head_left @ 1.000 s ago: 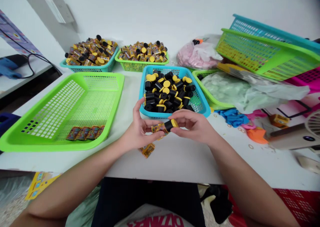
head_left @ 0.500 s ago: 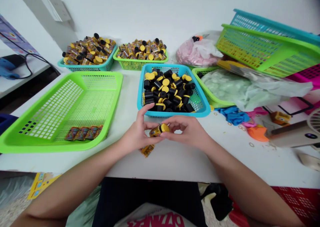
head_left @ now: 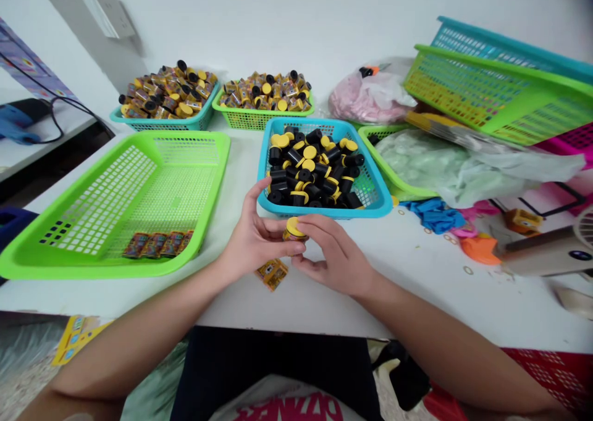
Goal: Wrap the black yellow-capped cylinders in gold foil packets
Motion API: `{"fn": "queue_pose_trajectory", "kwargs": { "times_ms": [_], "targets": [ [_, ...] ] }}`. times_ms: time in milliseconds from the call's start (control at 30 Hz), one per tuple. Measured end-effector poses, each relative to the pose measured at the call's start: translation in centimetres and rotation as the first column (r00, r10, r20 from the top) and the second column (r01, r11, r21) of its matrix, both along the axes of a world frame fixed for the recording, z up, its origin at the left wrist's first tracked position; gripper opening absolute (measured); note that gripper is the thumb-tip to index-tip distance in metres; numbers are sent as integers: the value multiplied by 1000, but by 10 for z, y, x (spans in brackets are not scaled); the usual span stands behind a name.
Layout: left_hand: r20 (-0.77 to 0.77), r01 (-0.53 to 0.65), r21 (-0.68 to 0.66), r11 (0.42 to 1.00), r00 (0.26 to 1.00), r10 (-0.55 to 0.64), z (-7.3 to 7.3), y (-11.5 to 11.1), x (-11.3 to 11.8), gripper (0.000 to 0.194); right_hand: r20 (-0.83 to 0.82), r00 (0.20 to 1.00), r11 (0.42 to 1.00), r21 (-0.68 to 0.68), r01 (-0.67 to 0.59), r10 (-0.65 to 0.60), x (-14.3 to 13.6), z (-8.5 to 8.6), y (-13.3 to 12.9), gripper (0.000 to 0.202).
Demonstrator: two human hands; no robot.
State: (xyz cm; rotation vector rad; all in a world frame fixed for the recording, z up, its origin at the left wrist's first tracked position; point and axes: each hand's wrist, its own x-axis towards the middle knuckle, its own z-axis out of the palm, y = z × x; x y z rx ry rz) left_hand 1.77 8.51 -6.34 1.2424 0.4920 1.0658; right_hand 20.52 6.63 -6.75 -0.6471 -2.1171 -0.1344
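Note:
Between both hands, over the table's front, is a small canister (head_left: 294, 228) with a yellow lid and a printed wrap around its body. My left hand (head_left: 252, 239) pinches its side with thumb and fingers, the index finger raised. My right hand (head_left: 333, 251) has its fingertips on the lid and side, partly hiding the body. Just below my left hand, a printed orange-yellow label piece (head_left: 272, 274) lies on the table. Beyond the hands stands a blue basket (head_left: 386, 206) full of black canisters (head_left: 319, 168) with yellow lids, without wraps.
At left, a large green basket (head_left: 217, 180) holds several wrapped pieces (head_left: 157, 244). Behind, a blue basket (head_left: 162, 125) and a green basket (head_left: 245, 120) are heaped with wrapped canisters. Stacked baskets (head_left: 500, 100), plastic bags (head_left: 430, 158), balloon-like scraps (head_left: 430, 216) and a fan (head_left: 546, 248) crowd the right.
The canister has turned from lying tilted to more upright, its yellow lid now facing up. My right-hand fingers have shifted onto the lid, and more of the label piece shows.

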Motion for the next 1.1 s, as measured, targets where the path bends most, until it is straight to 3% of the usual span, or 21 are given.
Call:
{"fn": "queue_pose_trajectory", "kwargs": {
  "times_ms": [100, 167, 267, 367, 500, 600, 667, 733, 800, 867, 933, 967, 1033, 1100],
  "targets": [
    [46, 91, -17, 996, 995, -90, 0, -2, -1, 122, -14, 999, 996, 87, -31, 32, -1, 4, -3, 55],
    [45, 92, -40, 995, 995, -90, 0, -3, 1, 122, 20, 1000, 990, 141, 2, -5, 0, 5, -3, 51],
    [10, -19, -61, 998, 1000, 20, 1, -5, 6, 122, 84, 992, 978, 196, 78, -96, 1, 3, 0, 46],
    [-31, -125, -52, 991, 992, 123, 3, -4, 9, 121, 76, 993, 979, 186, 79, -95, 2, -3, 5, 45],
    [-85, 10, -32, 999, 996, -12, 11, -3, 2, 120, 13, 1000, 981, 192, 8, -10, 0, -5, 5, 48],
    [-185, 103, -18, 995, 977, -105, 25, -12, -12, 101, 2, 996, 981, 173, -85, 86, -2, 3, -2, 50],
    [-350, 56, 42, 998, 936, -38, 38, -24, -28, 72, -6, 989, 985, 95, -146, 148, -1, 12, -1, 53],
    [-561, -51, 196, 979, 814, 155, 54, -39, -51, 41, -7, 994, 993, -43, -106, 106, 4, 23, 9, 50],
    [-702, -136, 370, 919, 607, 372, 70, -51, -82, 29, 35, 994, 967, -228, 112, -107, 12, 33, 31, 38],
    [-775, -197, 457, 867, 391, 497, 83, -57, -118, 34, 187, 922, 820, -422, 387, -339, 20, 40, 59, 35],
    [-825, -269, 466, 843, 211, 524, 94, -56, -155, 42, 414, 853, 642, -567, 516, -319, 24, 44, 86, 39],
    [-852, -303, 456, 837, 121, 509, 97, -53, -173, 45, 471, 841, 601, -601, 527, -265, 25, 45, 97, 41],
    [-902, -341, 419, 841, -50, 429, 101, -46, -202, 47, 515, 839, 577, -637, 511, -174, 22, 44, 112, 47],
    [-931, -338, 364, 868, -156, 330, 101, -39, -224, 48, 517, 841, 581, -640, 503, -160, 17, 42, 119, 53]
  ]
}}
